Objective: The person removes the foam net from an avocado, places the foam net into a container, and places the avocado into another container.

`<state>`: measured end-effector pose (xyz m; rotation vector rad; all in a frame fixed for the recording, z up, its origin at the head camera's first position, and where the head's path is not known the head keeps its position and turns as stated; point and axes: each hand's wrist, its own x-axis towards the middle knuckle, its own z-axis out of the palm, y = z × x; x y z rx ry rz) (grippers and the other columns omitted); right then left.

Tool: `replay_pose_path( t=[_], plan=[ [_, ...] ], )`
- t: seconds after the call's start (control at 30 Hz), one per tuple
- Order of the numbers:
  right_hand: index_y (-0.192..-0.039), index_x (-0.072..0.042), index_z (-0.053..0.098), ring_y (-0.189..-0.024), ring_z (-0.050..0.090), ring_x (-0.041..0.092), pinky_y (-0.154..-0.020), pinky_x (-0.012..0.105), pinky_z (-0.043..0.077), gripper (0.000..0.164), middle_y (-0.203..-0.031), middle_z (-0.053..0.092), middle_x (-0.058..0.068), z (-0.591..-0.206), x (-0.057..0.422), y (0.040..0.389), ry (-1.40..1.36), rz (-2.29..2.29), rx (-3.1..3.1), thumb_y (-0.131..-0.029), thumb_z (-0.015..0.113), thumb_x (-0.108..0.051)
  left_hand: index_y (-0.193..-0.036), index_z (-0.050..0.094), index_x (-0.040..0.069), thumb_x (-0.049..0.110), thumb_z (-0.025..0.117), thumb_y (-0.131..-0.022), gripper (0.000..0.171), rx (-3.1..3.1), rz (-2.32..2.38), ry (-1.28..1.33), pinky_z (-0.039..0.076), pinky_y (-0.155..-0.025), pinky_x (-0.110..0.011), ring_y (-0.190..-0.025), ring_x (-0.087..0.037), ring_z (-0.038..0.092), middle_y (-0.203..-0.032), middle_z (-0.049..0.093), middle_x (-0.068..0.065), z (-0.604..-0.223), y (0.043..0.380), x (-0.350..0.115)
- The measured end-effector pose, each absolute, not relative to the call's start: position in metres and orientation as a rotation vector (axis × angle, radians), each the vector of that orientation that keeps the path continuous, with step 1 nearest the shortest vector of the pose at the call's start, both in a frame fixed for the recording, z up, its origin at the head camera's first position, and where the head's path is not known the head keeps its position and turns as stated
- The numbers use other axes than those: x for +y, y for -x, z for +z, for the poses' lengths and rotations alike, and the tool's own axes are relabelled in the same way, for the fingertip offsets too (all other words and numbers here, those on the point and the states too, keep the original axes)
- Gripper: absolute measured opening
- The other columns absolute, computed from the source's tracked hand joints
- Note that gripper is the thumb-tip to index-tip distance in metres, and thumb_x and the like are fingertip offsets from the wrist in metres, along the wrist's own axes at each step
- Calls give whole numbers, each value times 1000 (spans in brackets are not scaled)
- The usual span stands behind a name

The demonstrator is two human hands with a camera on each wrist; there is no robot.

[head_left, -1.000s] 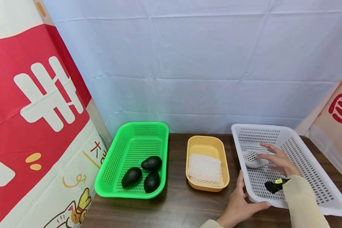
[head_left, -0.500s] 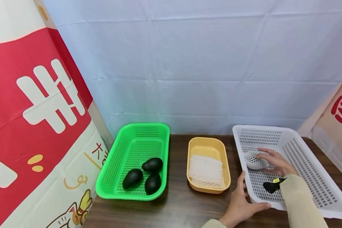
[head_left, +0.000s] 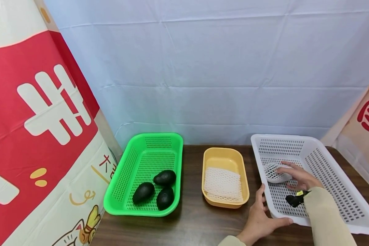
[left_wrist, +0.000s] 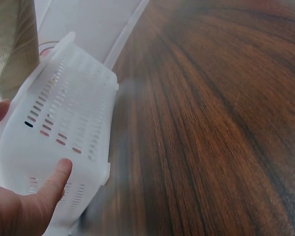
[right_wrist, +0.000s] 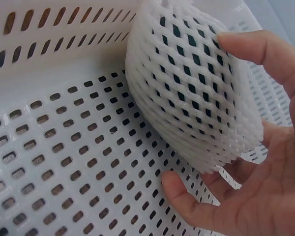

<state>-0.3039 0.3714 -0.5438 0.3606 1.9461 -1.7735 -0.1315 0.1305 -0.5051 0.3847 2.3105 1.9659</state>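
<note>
At the right, a white perforated basket [head_left: 338, 171] stands on the table. Inside, by its left wall, lies a dark fruit in a white foam net [right_wrist: 191, 83], shaped like an avocado. My right hand [head_left: 299, 176] is around it with loosely spread fingers; one fingertip touches the net, while a lower digit stands apart from it. My left hand [head_left: 258, 218] holds the basket's near left corner from outside, fingers on two sides. A small yellow tray [head_left: 224, 153] contains a stack of flat white foam nets [head_left: 222, 182].
A green basket [head_left: 141, 136] at the left has dark avocados [head_left: 143, 192] in its near part. A black object with a yellow label [head_left: 295, 200] shows by my right wrist. Behind the brown table [head_left: 196, 225] hangs a pale cloth [head_left: 187, 68].
My right hand has come down closer to the netted fruit from its raised, spread pose, then shifted slightly. My left hand keeps its place on the basket corner.
</note>
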Motion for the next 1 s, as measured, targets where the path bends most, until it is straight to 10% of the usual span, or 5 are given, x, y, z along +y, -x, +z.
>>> replay_pose_path(
  t=[0.3,0.67,1.0],
  plan=[
    [-110,-13,59,-110,33,29,-73,45,46,40,-112,46,8,-506,345,278,-273,-1661,2065,-77,69,-31,-137,18,32,25,82,-62,99,2305,1950,-365,45,-72,-20,-89,-1,53,-112,48,10,-506,134,130],
    [-140,1,4,-85,55,21,-76,47,46,94,-105,49,10,-502,336,274,-290,-1761,1991,-76,71,-17,-136,19,33,26,82,-61,98,2309,1928,-333,45,-70,-20,-88,-1,52,-110,47,14,-507,135,130],
    [-140,0,2,-87,58,24,-78,48,45,91,-95,58,3,-504,336,275,-227,-1823,1892,-77,67,-4,-137,20,31,26,82,-62,97,2300,1944,-362,45,-71,-19,-89,-1,52,-110,47,14,-508,135,130]
  ],
)
